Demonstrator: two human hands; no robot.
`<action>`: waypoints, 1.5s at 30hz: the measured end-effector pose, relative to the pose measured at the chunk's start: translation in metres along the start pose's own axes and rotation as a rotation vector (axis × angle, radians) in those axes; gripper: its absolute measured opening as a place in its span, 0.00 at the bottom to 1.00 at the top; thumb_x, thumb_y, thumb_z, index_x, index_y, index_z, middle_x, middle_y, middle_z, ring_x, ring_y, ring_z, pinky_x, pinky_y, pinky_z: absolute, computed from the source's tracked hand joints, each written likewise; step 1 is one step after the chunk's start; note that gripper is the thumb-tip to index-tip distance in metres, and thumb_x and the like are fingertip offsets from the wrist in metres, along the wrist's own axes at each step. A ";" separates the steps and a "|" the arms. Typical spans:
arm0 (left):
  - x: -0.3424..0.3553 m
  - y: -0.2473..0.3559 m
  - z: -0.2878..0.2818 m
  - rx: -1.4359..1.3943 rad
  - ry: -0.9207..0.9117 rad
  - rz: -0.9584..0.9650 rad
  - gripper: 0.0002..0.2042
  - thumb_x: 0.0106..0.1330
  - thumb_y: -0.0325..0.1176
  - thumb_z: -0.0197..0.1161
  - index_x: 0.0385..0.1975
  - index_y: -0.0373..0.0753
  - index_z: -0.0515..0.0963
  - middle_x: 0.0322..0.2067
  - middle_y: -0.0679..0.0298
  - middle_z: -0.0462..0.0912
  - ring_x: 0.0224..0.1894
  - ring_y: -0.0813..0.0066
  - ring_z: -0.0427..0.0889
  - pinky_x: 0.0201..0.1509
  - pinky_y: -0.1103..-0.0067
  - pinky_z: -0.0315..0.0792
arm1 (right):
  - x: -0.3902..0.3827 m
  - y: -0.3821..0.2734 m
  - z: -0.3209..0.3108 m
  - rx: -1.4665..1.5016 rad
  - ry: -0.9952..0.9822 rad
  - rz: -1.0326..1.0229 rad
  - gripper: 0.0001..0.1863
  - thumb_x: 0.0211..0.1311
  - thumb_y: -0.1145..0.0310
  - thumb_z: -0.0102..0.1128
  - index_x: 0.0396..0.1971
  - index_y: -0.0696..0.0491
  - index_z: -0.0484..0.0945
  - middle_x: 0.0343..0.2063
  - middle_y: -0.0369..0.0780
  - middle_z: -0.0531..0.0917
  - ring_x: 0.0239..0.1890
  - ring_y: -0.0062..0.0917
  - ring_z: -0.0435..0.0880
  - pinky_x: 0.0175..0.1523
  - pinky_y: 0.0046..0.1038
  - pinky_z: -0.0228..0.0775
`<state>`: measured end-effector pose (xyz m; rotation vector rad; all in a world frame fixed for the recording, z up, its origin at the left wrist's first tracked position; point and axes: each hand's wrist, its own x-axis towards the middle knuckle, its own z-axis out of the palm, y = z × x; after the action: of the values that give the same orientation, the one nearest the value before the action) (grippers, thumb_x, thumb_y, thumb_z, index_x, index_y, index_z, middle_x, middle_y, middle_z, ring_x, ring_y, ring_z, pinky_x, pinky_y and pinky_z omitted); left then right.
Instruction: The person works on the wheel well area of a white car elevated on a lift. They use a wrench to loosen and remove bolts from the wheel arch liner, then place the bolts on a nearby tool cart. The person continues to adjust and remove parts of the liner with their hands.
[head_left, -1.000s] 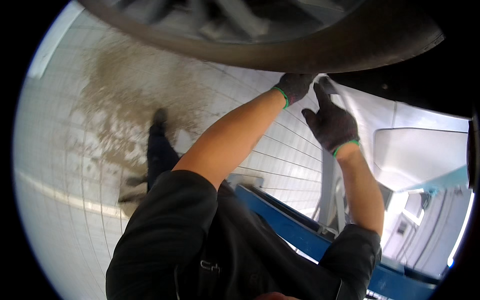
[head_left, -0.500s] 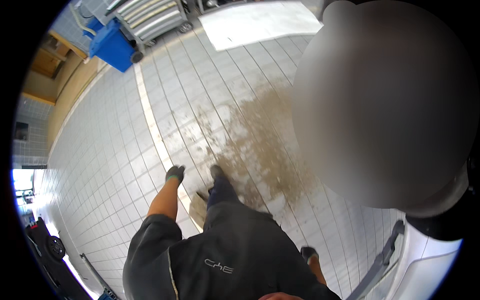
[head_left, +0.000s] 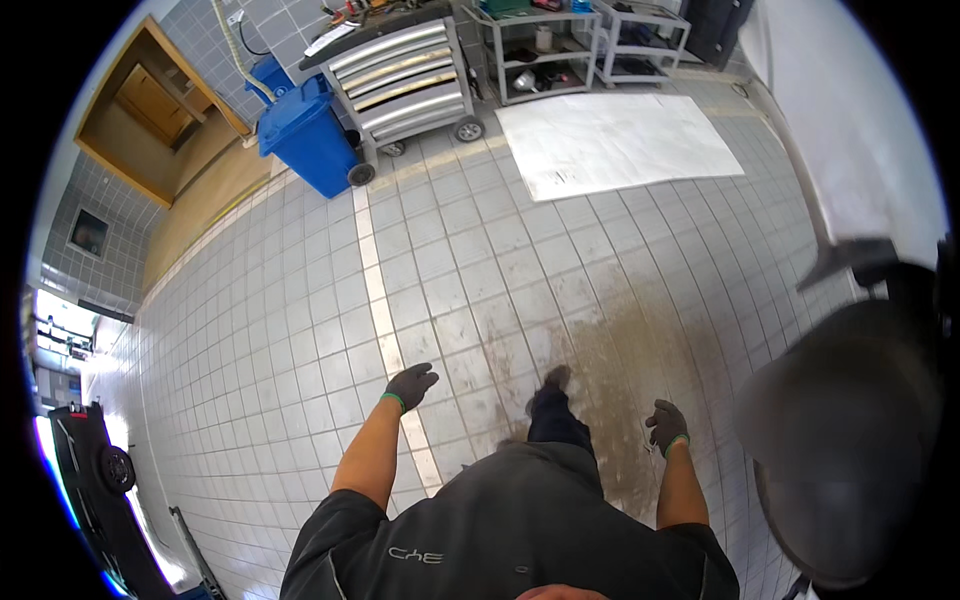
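Note:
Both my hands wear dark gloves with green cuffs. My left hand (head_left: 412, 387) hangs over the tiled floor, beside a pale floor stripe (head_left: 383, 325). Its fingers reach loosely to the right, and nothing shows in them. On the other side of my body, my right hand (head_left: 667, 425) is curled, above a brown dirt patch (head_left: 625, 365) on the tiles. A thin pale thing seems to stick out by its fingers, too small to name. One dark shoe (head_left: 557, 377) steps forward between the hands.
Ahead stand a blue wheeled bin (head_left: 308, 135), a grey tool trolley (head_left: 405, 85) and a shelf cart (head_left: 540, 50). A white sheet (head_left: 620, 145) lies on the floor before them. A large, blurred dark shape (head_left: 850, 430) is close on my right. A dark car (head_left: 100, 490) stands far left.
My view has tilted up and shifted, showing more of the carts and doorway. The blurred shape now covers less on the right. My right hand has swung forward; the left stays out front.

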<state>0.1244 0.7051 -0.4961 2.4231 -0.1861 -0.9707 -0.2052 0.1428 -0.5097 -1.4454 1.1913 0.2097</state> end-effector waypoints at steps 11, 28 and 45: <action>0.145 0.005 -0.194 -0.382 0.350 -0.234 0.33 0.70 0.54 0.62 0.66 0.34 0.75 0.62 0.46 0.81 0.65 0.52 0.80 0.69 0.65 0.72 | 0.293 -0.401 0.255 0.134 -0.248 0.036 0.21 0.77 0.61 0.51 0.63 0.51 0.74 0.37 0.43 0.86 0.26 0.31 0.80 0.26 0.37 0.72; 0.552 0.311 -0.608 -0.858 0.015 0.237 0.20 0.71 0.34 0.65 0.58 0.28 0.78 0.44 0.57 0.86 0.43 0.72 0.85 0.52 0.75 0.81 | 0.304 -0.949 0.671 0.376 -0.746 -0.448 0.23 0.75 0.63 0.52 0.65 0.56 0.73 0.34 0.42 0.83 0.29 0.26 0.82 0.37 0.29 0.79; 0.878 0.416 -0.875 -0.764 0.206 0.122 0.25 0.70 0.35 0.68 0.64 0.32 0.75 0.38 0.59 0.88 0.35 0.75 0.86 0.42 0.78 0.83 | 0.551 -1.307 0.787 -1.129 -0.724 -1.427 0.19 0.70 0.51 0.60 0.46 0.49 0.87 0.39 0.45 0.88 0.44 0.43 0.86 0.48 0.44 0.77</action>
<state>1.3867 0.4406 -0.2806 1.7600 0.0995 -0.5805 1.4015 0.2185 -0.2998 -2.4849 -0.8574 0.3543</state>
